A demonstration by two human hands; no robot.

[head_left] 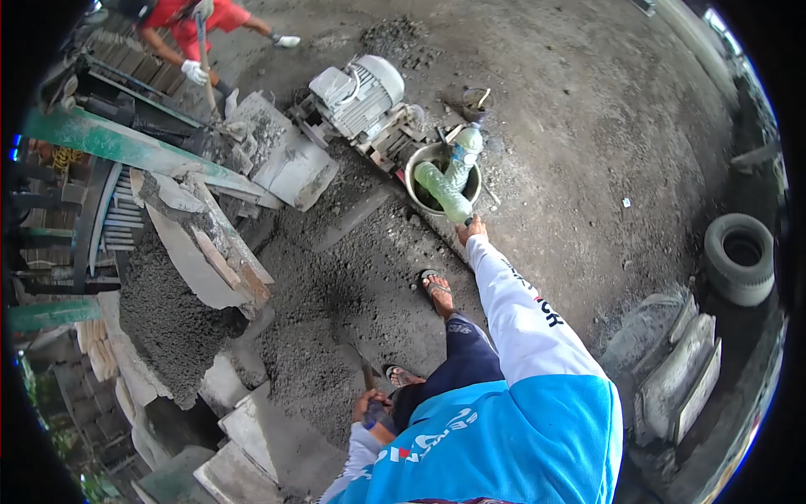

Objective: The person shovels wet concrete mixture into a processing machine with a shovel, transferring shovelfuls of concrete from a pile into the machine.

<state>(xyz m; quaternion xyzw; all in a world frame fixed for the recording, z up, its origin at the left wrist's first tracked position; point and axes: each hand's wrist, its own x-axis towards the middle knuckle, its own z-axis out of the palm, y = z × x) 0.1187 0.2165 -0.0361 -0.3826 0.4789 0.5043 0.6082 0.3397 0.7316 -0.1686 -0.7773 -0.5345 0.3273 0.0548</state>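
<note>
My right hand (473, 228) is stretched forward, its fingers closed on the capped neck of a green plastic bottle (443, 191). That bottle lies over the rim of a metal pot (411, 181), and a second, clear plastic bottle (467, 144) leans in the same pot. Down by my knee, my left hand (375, 408) is wrapped round the wooden handle of a tool (368, 375). The tool's lower end blends into the grey mix (311, 336) on the ground, so its kind cannot be made out.
An electric motor (361, 94) sits beyond the pot, near a small bucket (476, 102). At left stands a machine with green beams (143, 151) and a trough of grey mix (172, 311). A co-worker (197, 34) holds a long handle. Right are tyres (739, 259) and slabs (680, 370).
</note>
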